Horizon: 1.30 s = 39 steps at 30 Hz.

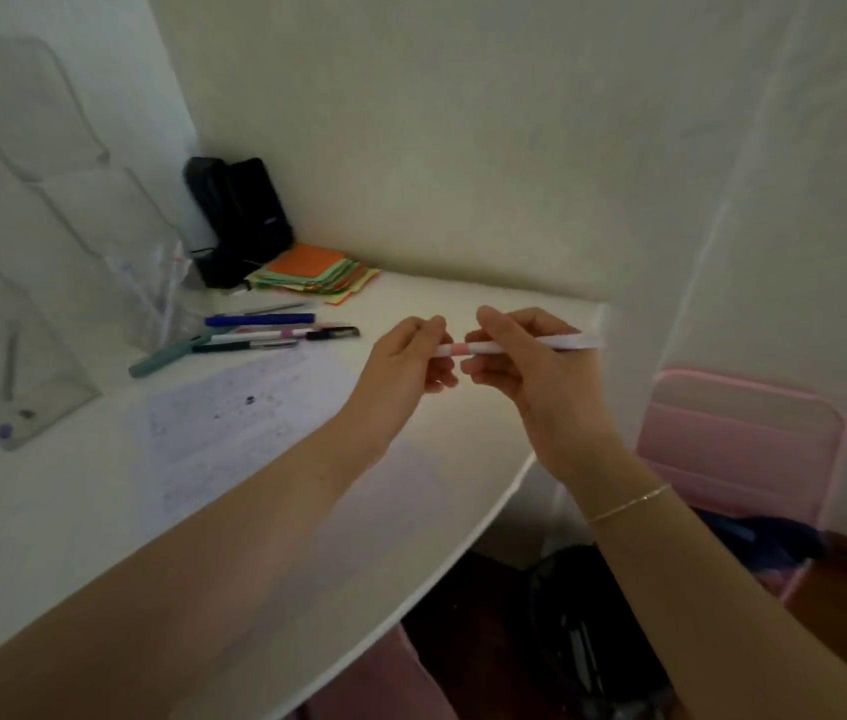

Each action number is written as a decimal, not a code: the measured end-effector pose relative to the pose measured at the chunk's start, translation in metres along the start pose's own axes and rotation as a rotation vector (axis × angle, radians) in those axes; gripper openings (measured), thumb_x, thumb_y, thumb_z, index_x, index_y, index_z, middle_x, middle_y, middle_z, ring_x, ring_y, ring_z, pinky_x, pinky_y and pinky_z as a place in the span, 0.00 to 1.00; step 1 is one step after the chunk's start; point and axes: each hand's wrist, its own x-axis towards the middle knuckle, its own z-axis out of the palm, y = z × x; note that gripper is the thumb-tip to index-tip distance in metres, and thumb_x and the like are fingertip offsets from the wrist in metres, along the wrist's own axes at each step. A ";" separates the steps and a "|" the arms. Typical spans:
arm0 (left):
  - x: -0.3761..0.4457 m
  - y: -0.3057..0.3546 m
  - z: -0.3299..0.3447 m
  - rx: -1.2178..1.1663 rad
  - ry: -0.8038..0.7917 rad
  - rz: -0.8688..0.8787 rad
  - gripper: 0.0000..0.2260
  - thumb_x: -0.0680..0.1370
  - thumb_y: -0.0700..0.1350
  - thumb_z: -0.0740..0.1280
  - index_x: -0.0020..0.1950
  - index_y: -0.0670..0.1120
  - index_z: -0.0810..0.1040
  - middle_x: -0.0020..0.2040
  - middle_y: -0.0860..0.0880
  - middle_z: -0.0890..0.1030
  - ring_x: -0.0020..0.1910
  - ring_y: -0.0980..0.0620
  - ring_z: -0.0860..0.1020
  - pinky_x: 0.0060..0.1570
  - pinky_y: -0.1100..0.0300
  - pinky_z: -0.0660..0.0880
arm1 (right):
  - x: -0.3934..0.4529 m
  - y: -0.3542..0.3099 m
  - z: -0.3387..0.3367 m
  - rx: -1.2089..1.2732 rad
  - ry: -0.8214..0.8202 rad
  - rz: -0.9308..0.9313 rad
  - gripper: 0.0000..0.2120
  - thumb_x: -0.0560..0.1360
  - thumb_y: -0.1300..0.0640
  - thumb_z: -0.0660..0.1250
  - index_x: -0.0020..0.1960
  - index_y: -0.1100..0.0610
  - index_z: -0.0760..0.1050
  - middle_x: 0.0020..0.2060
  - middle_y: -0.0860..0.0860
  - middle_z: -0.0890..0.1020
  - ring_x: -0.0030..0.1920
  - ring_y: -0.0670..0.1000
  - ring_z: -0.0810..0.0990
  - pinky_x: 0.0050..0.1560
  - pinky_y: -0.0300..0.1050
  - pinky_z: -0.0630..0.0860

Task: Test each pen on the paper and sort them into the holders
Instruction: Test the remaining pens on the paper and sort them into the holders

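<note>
Both hands hold one white pen with a pink band (494, 347) level above the white desk. My left hand (411, 356) pinches its left end, where the cap seems to be. My right hand (520, 356) grips the barrel, and the pen's far end sticks out to the right. A sheet of paper (234, 407) with small ink marks lies on the desk left of the hands. Several loose pens (260, 332) lie beyond it. A clear holder (161, 298) with a few pens stands at the back left, and another clear holder (10, 387) stands at the near left.
A stack of coloured paper notes (314, 275) and a black case (239, 220) sit in the back corner. The white desk (463, 501) curves away at right. A pink chair (738, 444) stands beyond the edge, with dark bags on the floor beneath.
</note>
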 end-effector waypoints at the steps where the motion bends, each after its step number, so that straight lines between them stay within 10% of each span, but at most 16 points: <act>1: 0.004 -0.004 0.014 0.025 -0.024 0.000 0.10 0.81 0.44 0.58 0.42 0.44 0.74 0.36 0.48 0.78 0.33 0.55 0.78 0.41 0.59 0.73 | -0.004 -0.003 -0.023 0.029 0.089 -0.007 0.06 0.73 0.60 0.70 0.42 0.63 0.78 0.35 0.56 0.84 0.33 0.53 0.82 0.36 0.41 0.79; 7: 0.018 -0.048 0.059 0.793 -0.205 0.332 0.11 0.79 0.49 0.57 0.54 0.46 0.75 0.55 0.49 0.77 0.53 0.48 0.75 0.56 0.54 0.69 | -0.028 0.034 -0.162 -0.272 0.622 0.105 0.08 0.77 0.60 0.62 0.45 0.61 0.79 0.34 0.51 0.83 0.37 0.52 0.82 0.41 0.47 0.77; 10: 0.018 -0.054 0.064 0.932 -0.232 0.440 0.18 0.76 0.52 0.55 0.59 0.45 0.75 0.61 0.48 0.76 0.58 0.45 0.74 0.59 0.53 0.67 | -0.036 0.098 -0.207 -0.858 0.439 0.502 0.10 0.77 0.58 0.62 0.54 0.61 0.77 0.50 0.57 0.82 0.51 0.59 0.81 0.49 0.46 0.77; 16: 0.016 -0.054 0.062 0.965 -0.210 0.473 0.23 0.74 0.56 0.52 0.59 0.45 0.75 0.60 0.48 0.77 0.57 0.46 0.74 0.57 0.56 0.66 | -0.036 0.165 -0.233 -1.060 0.169 0.643 0.05 0.73 0.60 0.65 0.38 0.58 0.75 0.42 0.57 0.80 0.43 0.57 0.79 0.42 0.41 0.70; 21: 0.011 -0.046 0.065 1.049 -0.196 0.472 0.23 0.75 0.55 0.51 0.58 0.43 0.76 0.57 0.45 0.79 0.53 0.44 0.77 0.53 0.52 0.73 | -0.010 0.128 -0.215 -1.088 0.374 0.347 0.08 0.73 0.61 0.61 0.49 0.58 0.78 0.51 0.58 0.79 0.45 0.57 0.79 0.47 0.44 0.74; 25: 0.005 -0.033 0.066 1.200 -0.222 0.466 0.23 0.77 0.52 0.45 0.57 0.45 0.77 0.53 0.46 0.79 0.46 0.45 0.78 0.52 0.52 0.69 | 0.014 0.032 -0.137 -0.895 0.521 -0.167 0.07 0.75 0.65 0.61 0.44 0.55 0.74 0.48 0.49 0.72 0.37 0.41 0.71 0.37 0.28 0.68; 30: 0.015 -0.015 0.004 0.880 -0.040 0.340 0.08 0.80 0.46 0.59 0.55 0.50 0.77 0.54 0.51 0.78 0.53 0.51 0.77 0.55 0.54 0.72 | 0.035 -0.044 -0.019 -0.738 0.231 -0.543 0.11 0.70 0.70 0.61 0.39 0.55 0.74 0.38 0.48 0.75 0.35 0.42 0.73 0.37 0.28 0.68; 39: -0.015 -0.055 -0.195 1.112 0.185 0.145 0.07 0.76 0.43 0.65 0.53 0.47 0.79 0.55 0.50 0.79 0.49 0.49 0.78 0.50 0.60 0.71 | 0.084 0.047 0.161 -1.231 -0.550 -0.309 0.14 0.75 0.65 0.60 0.58 0.59 0.76 0.56 0.58 0.78 0.56 0.57 0.76 0.57 0.47 0.73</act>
